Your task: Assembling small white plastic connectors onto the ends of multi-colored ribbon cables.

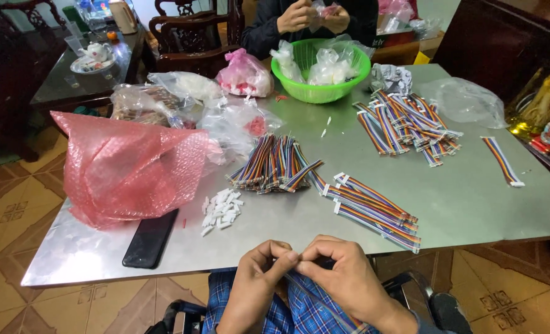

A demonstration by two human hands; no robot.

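Observation:
My left hand (259, 278) and my right hand (343, 275) meet fingertip to fingertip just below the near edge of the grey table (473, 204), above my lap. Together they pinch one end of a thin multicoloured ribbon cable (324, 307) that trails down over my blue checked trousers. What sits at the pinched end is hidden by my fingers. A small heap of white plastic connectors (221, 210) lies on the table just beyond my left hand. A fan of rainbow ribbon cables (374, 207) lies beyond my right hand.
A bundle of cables (274, 164) lies mid-table, another pile (408, 127) far right, one single cable (502, 161) apart. A black phone (151, 238) lies beside pink bubble wrap (126, 167). A green bowl (321, 89) of bags stands before another person's hands (312, 15).

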